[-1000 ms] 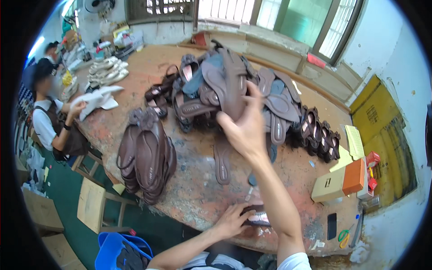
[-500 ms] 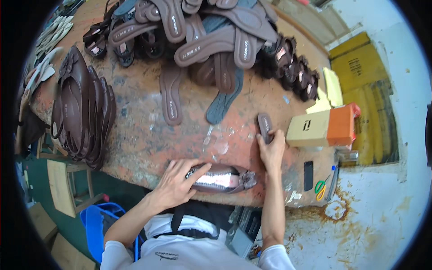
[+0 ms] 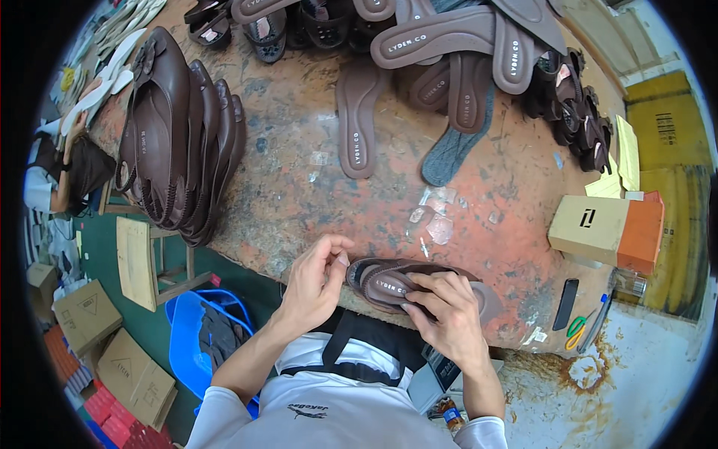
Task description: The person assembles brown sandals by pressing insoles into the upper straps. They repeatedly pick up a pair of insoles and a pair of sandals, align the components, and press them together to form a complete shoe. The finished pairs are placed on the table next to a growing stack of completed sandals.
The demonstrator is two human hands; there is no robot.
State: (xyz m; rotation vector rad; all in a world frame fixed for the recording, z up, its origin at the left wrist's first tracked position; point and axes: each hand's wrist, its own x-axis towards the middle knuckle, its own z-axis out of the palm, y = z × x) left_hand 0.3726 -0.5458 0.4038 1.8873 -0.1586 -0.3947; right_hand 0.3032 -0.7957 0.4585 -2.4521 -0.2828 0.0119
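A black phone [image 3: 565, 304] lies near scissors [image 3: 576, 328] and a beige-orange box [image 3: 587, 224], and a stool [image 3: 137, 262] is near a blue bin [image 3: 185, 337].

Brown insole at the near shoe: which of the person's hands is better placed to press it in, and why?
Probably the right hand: it touches the insole, while the left hand is by the left end of the shoe, off the insole.
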